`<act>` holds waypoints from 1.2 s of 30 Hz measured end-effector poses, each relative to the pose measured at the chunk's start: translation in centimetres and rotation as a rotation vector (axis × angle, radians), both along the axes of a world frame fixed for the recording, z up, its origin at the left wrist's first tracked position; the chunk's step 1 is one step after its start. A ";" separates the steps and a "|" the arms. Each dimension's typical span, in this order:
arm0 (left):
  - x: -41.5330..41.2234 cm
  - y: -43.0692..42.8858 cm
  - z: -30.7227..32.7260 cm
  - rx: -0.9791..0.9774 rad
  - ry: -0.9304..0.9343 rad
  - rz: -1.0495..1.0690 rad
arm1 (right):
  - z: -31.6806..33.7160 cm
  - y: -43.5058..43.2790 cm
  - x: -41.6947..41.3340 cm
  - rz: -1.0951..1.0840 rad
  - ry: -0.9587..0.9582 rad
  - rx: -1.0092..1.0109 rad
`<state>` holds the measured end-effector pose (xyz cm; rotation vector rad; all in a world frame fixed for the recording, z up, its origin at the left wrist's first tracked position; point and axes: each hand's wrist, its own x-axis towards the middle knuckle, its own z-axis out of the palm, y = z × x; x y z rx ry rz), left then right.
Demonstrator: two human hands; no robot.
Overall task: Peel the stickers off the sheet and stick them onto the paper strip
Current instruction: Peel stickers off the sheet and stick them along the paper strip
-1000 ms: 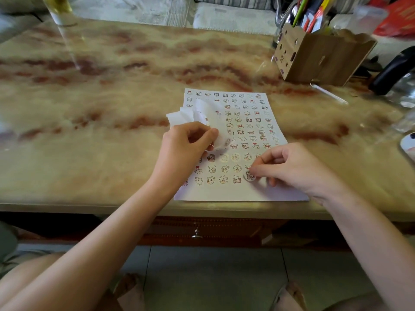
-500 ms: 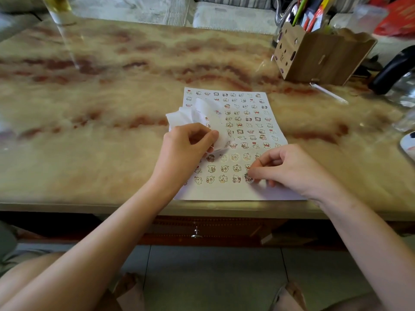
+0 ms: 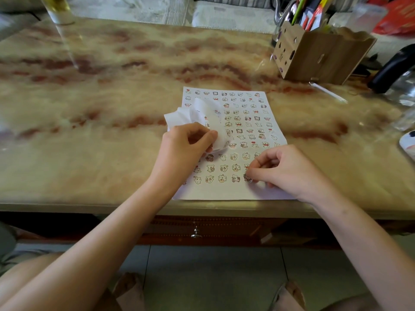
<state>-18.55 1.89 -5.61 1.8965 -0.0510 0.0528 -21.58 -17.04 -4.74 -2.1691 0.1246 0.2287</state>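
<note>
A white sticker sheet (image 3: 244,122) with several rows of small cartoon stickers lies flat near the table's front edge. My left hand (image 3: 184,144) holds a curled white paper strip (image 3: 202,115) above the sheet's left side, thumb and fingers pinched on it; a few stickers show on the strip. My right hand (image 3: 285,169) rests on the sheet's lower right, its thumb and forefinger tips pinching at a sticker (image 3: 247,178) in the bottom row.
The marble-patterned table (image 3: 101,104) has a brown pen holder box (image 3: 318,55) full of pens at the back right, a black object (image 3: 393,68) at the far right and a glass (image 3: 58,10) at the back left. A drawer knob (image 3: 196,233) sits under the front edge.
My right hand's fingertips have stayed at the same bottom-row sticker, shifting only slightly. My left hand still holds the strip in about the same place.
</note>
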 end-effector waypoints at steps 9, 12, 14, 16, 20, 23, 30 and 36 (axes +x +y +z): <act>0.0 0.0 0.0 0.012 0.010 0.003 | -0.3 -0.5 0.0 0.054 -0.068 -0.068; 0.0 0.0 0.0 0.015 0.011 0.000 | -0.3 -0.8 0.2 0.084 -0.054 -0.075; 0.0 0.0 0.0 0.022 0.007 0.002 | -0.4 -1.0 0.3 0.107 -0.037 -0.070; 0.0 0.0 0.0 0.027 0.003 0.004 | -0.3 -1.2 0.3 0.115 -0.026 -0.055; 0.0 0.0 -0.1 0.038 -0.001 0.005 | -0.1 -1.0 0.3 0.109 -0.021 -0.075; 0.0 0.0 -0.1 0.046 0.003 0.010 | -0.2 -1.2 0.5 0.138 -0.005 -0.078; 0.0 0.0 -0.1 0.053 0.005 0.010 | -0.3 -1.4 0.7 0.113 0.022 -0.012; 0.0 0.0 -0.1 0.045 0.014 0.009 | -0.4 -1.6 0.9 0.125 0.013 -0.044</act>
